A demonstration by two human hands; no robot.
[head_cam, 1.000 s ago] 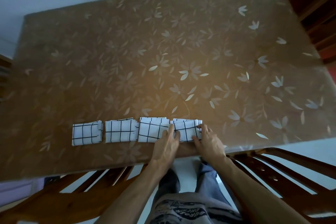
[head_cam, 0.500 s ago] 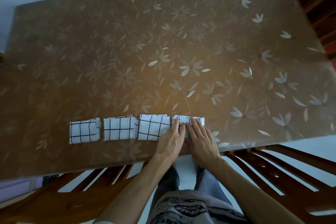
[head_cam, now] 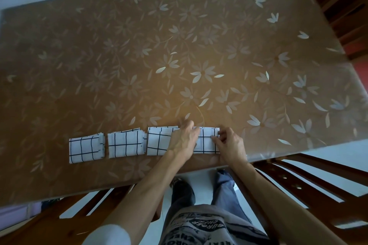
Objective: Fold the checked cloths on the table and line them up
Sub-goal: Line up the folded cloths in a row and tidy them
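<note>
Four folded checked cloths are lined up in a row near the front edge of the surface (head_cam: 179, 45). The first cloth (head_cam: 86, 148) and second cloth (head_cam: 125, 143) are set slightly apart; the third cloth (head_cam: 159, 141) is partly covered by the left hand (head_cam: 184, 141), whose fingers are laid across onto the fourth cloth (head_cam: 207, 141). That cloth's right edge is pinched by the curled fingers of the right hand (head_cam: 231, 145). A wide stretch of brown flower-patterned covering is left behind the row. Wooden chairs (head_cam: 310, 185) are seen below, over a pale floor.
</note>
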